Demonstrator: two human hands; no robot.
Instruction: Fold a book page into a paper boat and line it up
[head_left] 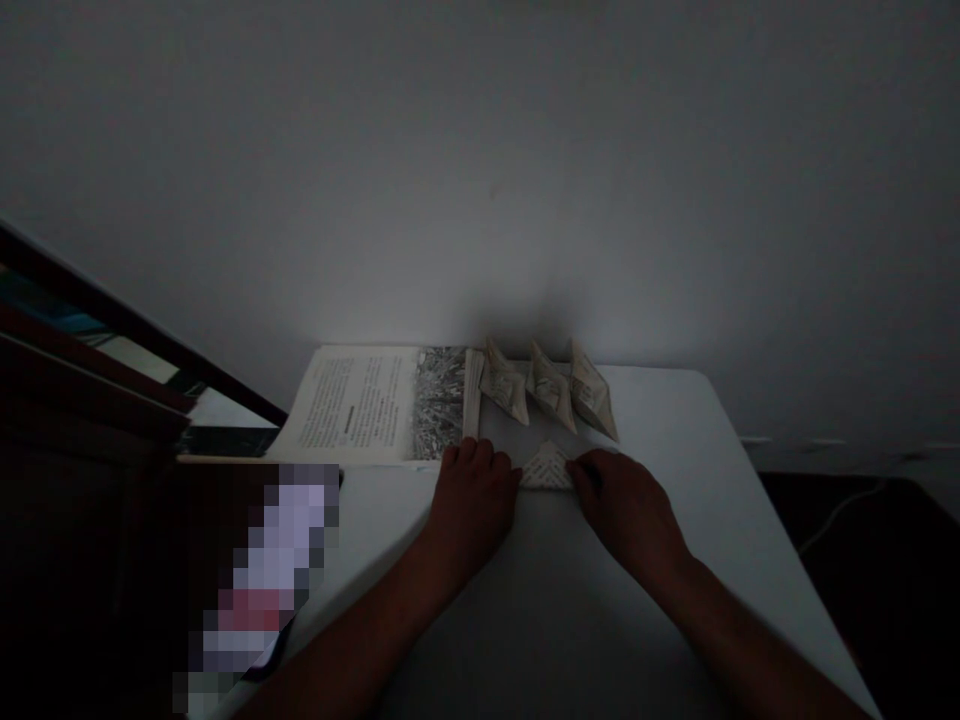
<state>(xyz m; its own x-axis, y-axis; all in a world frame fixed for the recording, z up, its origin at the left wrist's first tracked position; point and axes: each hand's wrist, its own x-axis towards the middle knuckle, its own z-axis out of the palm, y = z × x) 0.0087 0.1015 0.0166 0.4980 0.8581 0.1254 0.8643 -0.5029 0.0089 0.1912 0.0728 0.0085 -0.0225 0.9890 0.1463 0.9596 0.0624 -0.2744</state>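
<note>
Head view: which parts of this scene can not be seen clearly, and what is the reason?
- Folded paper piece: both ends hidden under the left hand and right hand, so each grip is unclear.
- Open book: print too small and dim to read.
- Flat item at lower left: pixelated, cannot be identified.
- Dark furniture at left: cut off by the frame edge, in shadow.
- Three folded paper boats: fold details lost in dim light.

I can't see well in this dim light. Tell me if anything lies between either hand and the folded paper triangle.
Nothing does. The left hand and the right hand both touch the folded paper triangle directly, one on each side, on the table.
</note>
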